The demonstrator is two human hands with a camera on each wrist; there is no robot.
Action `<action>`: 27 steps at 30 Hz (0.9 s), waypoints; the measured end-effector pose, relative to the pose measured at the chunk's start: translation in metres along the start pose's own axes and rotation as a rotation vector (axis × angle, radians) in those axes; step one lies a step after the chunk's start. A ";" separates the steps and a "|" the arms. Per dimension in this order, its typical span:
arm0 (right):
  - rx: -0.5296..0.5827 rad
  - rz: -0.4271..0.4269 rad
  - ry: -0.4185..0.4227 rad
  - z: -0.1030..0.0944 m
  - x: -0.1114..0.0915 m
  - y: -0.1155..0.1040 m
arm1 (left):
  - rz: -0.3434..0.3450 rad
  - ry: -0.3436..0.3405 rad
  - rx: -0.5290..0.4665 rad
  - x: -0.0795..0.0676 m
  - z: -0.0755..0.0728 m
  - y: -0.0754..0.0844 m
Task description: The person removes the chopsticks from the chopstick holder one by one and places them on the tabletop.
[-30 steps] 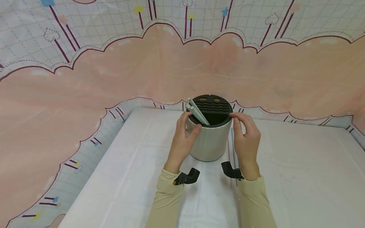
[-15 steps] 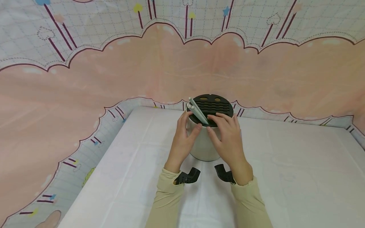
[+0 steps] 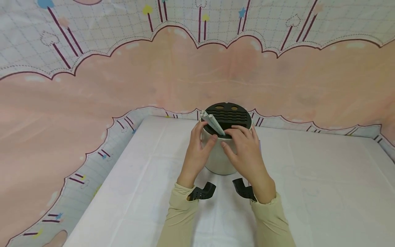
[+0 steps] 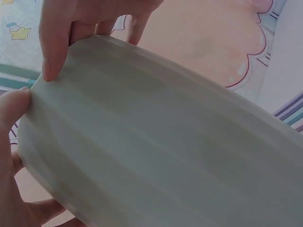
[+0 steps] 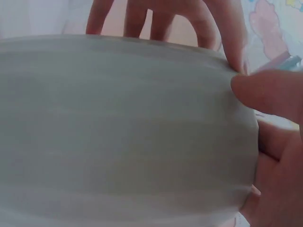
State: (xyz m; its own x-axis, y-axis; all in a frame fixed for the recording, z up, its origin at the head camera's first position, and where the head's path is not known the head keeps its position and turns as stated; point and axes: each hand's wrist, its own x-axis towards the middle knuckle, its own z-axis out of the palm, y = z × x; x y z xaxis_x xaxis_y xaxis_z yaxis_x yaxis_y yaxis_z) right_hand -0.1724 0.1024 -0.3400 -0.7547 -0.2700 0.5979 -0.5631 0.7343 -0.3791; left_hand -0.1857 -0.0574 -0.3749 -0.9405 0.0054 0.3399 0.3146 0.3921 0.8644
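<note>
A round pale grey utensil holder (image 3: 220, 161) stands upright on the table, its black top showing slots, two round holes and an open front compartment. Several slim silvery sticks (image 3: 214, 122) lean to the left out of that compartment; their kind is unclear. My left hand (image 3: 199, 145) grips the holder's left rim, thumb in front. My right hand (image 3: 247, 151) curls over the front right of the rim, forefinger at the opening beside the sticks. Whether it touches them I cannot tell. In the wrist views the holder's side (image 4: 156, 127) hides the compartment.
A white cloth-covered table (image 3: 314, 185) spreads out around the holder. Behind it hangs a peach and white printed backdrop (image 3: 129, 82). Small black wrist cameras (image 3: 202, 191) sit at both cuffs.
My right hand has moved left from the holder's right edge to the front of the opening. One stick that stood apart now lies close against the others. My left hand stays put.
</note>
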 end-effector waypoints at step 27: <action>0.558 0.176 0.548 -0.027 -0.004 -0.013 | -0.029 0.008 0.018 -0.009 -0.001 0.009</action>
State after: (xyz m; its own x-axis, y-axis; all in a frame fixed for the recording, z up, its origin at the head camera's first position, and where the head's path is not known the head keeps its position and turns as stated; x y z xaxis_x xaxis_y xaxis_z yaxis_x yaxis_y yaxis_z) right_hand -0.1534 0.1108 -0.3187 -0.6572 0.2714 0.7032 -0.6455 0.2791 -0.7110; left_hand -0.1741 -0.0548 -0.3694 -0.9480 -0.0131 0.3180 0.2852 0.4086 0.8670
